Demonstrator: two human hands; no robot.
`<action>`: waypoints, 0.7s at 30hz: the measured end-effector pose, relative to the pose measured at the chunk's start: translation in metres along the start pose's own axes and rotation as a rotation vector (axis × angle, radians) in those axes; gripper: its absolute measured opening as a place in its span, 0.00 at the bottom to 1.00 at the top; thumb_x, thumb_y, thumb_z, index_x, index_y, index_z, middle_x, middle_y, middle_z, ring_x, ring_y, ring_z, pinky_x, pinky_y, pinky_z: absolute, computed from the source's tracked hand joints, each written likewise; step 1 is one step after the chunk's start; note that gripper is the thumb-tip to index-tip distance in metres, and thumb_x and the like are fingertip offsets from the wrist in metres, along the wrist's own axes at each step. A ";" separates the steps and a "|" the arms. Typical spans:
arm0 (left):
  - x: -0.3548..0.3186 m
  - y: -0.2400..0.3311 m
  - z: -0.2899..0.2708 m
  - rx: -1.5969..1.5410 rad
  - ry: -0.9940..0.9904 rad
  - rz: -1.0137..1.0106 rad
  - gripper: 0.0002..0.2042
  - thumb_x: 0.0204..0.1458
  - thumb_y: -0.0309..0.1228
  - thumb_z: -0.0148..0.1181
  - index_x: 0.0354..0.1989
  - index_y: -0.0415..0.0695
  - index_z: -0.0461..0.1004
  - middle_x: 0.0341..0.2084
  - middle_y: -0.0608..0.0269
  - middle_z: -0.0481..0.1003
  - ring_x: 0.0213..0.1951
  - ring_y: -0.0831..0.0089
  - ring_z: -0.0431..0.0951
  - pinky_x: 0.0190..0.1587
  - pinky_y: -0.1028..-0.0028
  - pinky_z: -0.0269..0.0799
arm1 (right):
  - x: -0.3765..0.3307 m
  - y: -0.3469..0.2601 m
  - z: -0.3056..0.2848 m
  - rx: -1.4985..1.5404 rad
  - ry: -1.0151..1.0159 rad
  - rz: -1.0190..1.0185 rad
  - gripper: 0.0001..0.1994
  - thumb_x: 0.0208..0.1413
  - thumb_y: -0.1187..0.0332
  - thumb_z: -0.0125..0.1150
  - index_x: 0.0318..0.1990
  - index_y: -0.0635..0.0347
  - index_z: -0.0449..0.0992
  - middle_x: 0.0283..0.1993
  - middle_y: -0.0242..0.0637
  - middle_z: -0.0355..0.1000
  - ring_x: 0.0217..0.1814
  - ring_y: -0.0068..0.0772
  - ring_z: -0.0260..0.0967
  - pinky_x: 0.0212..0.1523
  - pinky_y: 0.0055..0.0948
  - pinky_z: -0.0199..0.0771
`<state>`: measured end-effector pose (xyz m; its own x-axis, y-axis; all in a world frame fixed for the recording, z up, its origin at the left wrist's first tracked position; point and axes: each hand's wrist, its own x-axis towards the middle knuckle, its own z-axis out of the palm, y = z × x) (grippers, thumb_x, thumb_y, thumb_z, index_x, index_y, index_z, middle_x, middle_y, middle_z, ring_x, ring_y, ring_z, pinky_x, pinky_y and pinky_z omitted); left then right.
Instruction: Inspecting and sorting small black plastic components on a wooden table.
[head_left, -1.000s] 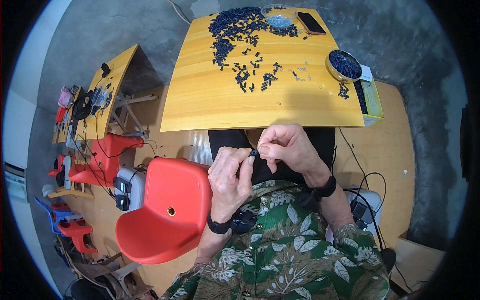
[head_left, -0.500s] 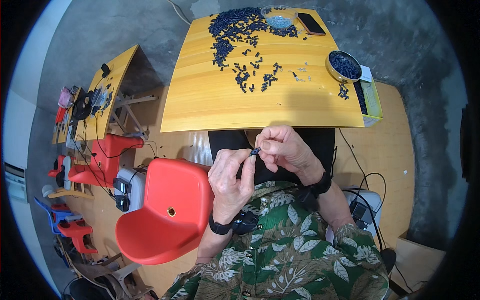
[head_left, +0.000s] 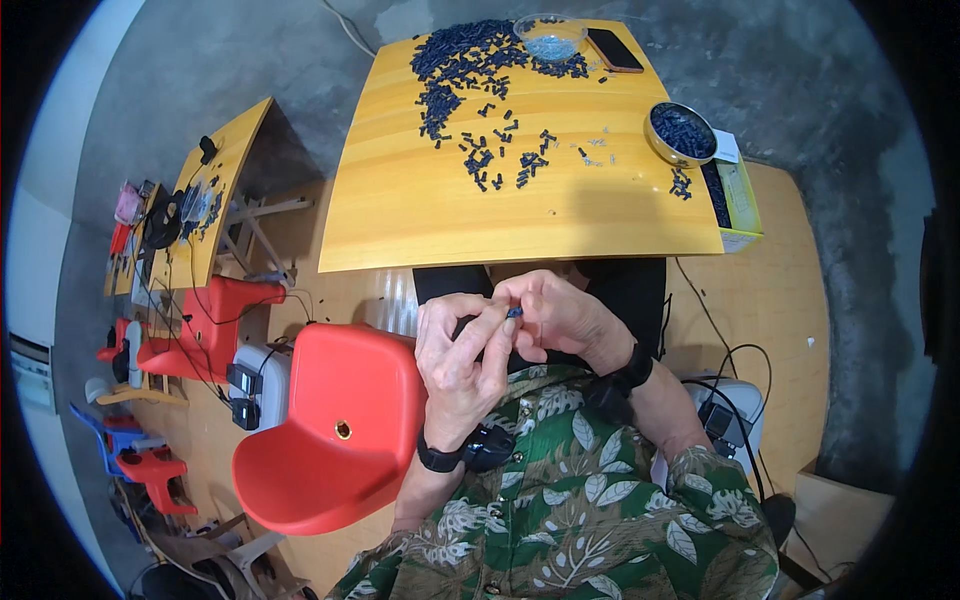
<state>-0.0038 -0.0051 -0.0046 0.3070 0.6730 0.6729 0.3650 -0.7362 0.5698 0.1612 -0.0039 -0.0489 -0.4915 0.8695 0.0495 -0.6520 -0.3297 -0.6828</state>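
Just off the table's near edge, my two hands meet in front of my body. My left hand (head_left: 462, 350) pinches a small dark cylindrical piece (head_left: 514, 313) between thumb and fingers. On the same piece close the fingertips of my right hand (head_left: 560, 315); whether a second tiny part is between them is hidden. Many similar black pieces (head_left: 460, 50) lie heaped at the table's far left, with looser ones (head_left: 480, 160) nearer the middle. Several tiny clear bits (head_left: 600, 160) are scattered right of these.
On the yellow table (head_left: 400, 220) stand a clear bowl (head_left: 550, 45) of bluish bits, a phone (head_left: 614, 50) and a metal bowl (head_left: 682, 135) of black pieces. A yellow box (head_left: 740, 200) sits beyond the right edge. A red chair (head_left: 340, 400) is at my left; cables (head_left: 715, 325) hang at right.
My hands have drawn closer together around the small piece, which is now more covered by the fingers. The view has shifted slightly; things on the table look unmoved.
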 end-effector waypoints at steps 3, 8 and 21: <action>0.001 -0.002 -0.001 -0.043 -0.032 0.017 0.07 0.44 0.16 0.66 0.32 0.36 0.78 0.34 0.54 0.75 0.37 0.62 0.76 0.37 0.69 0.72 | 0.004 0.004 -0.003 0.086 -0.112 0.004 0.27 0.53 0.48 0.68 0.42 0.67 0.73 0.25 0.25 0.65 0.19 0.11 0.57 0.18 0.13 0.60; 0.003 -0.002 -0.002 -0.075 -0.121 0.032 0.08 0.43 0.17 0.65 0.34 0.37 0.78 0.37 0.53 0.75 0.41 0.58 0.76 0.43 0.67 0.74 | 0.003 0.003 -0.007 0.093 -0.216 0.050 0.23 0.54 0.55 0.69 0.43 0.69 0.72 0.23 0.24 0.63 0.16 0.11 0.53 0.16 0.14 0.54; 0.002 -0.009 -0.005 -0.064 -0.159 0.152 0.08 0.44 0.18 0.64 0.33 0.38 0.77 0.46 0.49 0.74 0.50 0.49 0.74 0.50 0.58 0.73 | 0.002 0.008 -0.006 0.057 -0.087 0.144 0.15 0.57 0.60 0.67 0.36 0.62 0.71 0.21 0.20 0.58 0.14 0.11 0.48 0.12 0.15 0.48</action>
<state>-0.0108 0.0023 -0.0058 0.4904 0.5531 0.6735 0.2489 -0.8295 0.5000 0.1589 -0.0026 -0.0585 -0.6284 0.7777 0.0185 -0.6016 -0.4708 -0.6453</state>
